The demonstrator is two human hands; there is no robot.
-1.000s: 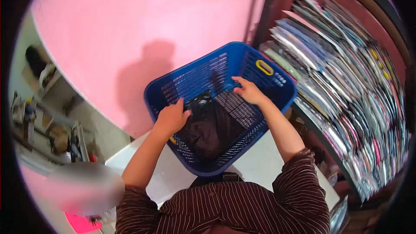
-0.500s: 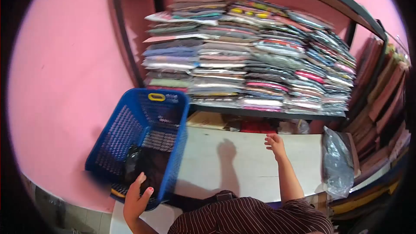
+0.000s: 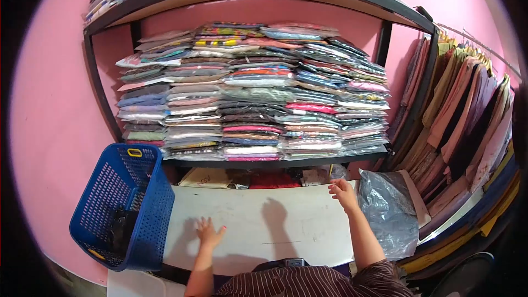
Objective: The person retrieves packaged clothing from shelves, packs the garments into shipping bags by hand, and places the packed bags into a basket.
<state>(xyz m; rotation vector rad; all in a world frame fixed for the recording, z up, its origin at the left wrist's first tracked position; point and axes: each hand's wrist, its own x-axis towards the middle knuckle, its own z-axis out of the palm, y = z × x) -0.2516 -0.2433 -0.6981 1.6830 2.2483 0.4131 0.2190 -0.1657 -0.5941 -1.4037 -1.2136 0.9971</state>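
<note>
My left hand (image 3: 210, 234) is over the white table (image 3: 247, 214), fingers spread and holding nothing, a little right of the blue basket (image 3: 151, 225). The basket stands at the left with a black item (image 3: 122, 230) inside and yellow handles. Near the table's right part is my right hand (image 3: 343, 193), raised with its fingers apart and nothing in it. Just to its right lies a grey plastic bag (image 3: 388, 214) on the table.
A dark-framed shelf (image 3: 264, 163) behind the table holds several stacks of folded clothes in clear plastic (image 3: 253, 96). Hanging garments (image 3: 462, 115) fill the right side. Below the shelf are a beige packet (image 3: 204, 177) and a red item (image 3: 274, 180).
The view has swung right, from the basket to the table and shelf. My left hand has left the basket and is over the table. My right hand, earlier over the basket, is near the grey bag.
</note>
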